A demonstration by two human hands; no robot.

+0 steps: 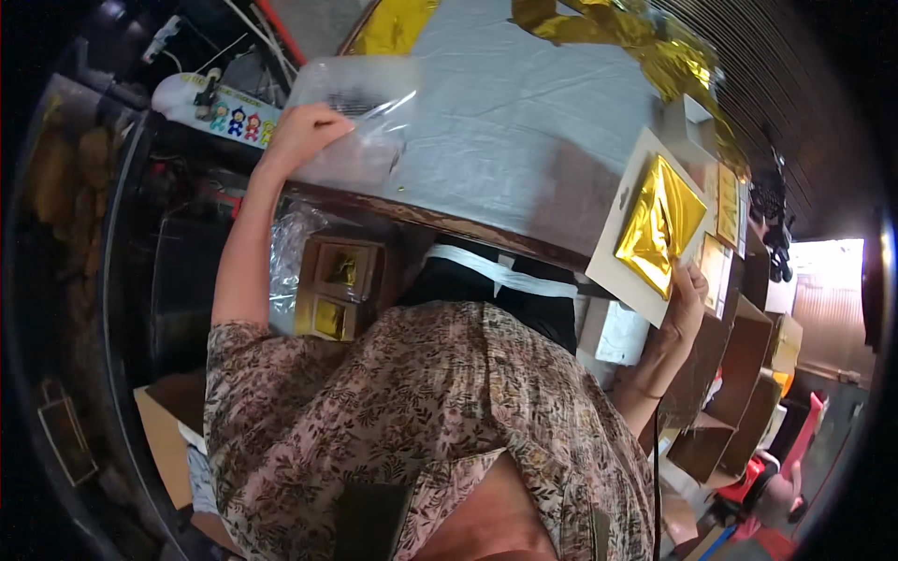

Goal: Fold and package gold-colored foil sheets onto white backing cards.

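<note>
My left hand [307, 136] is closed at the table's left side, its fingers pinching a clear plastic bag [360, 140] that lies over the near left part of the cloth. Out to the right, my right hand [688, 297] grips the lower edge of a white card [613, 229] between thumb and fingers. Flat against that card sits a folded shiny gold foil piece [661, 222]. The card is held tilted, just past the right end of the table's front edge.
Grey cloth covers the table [505, 122]; gold foil [645, 47] lies crumpled along its far right. Cardboard boxes [734, 369] stand at the right. A brown box with gold packets [339, 285] is below the front edge. A skateboard [201, 110] rests at the left.
</note>
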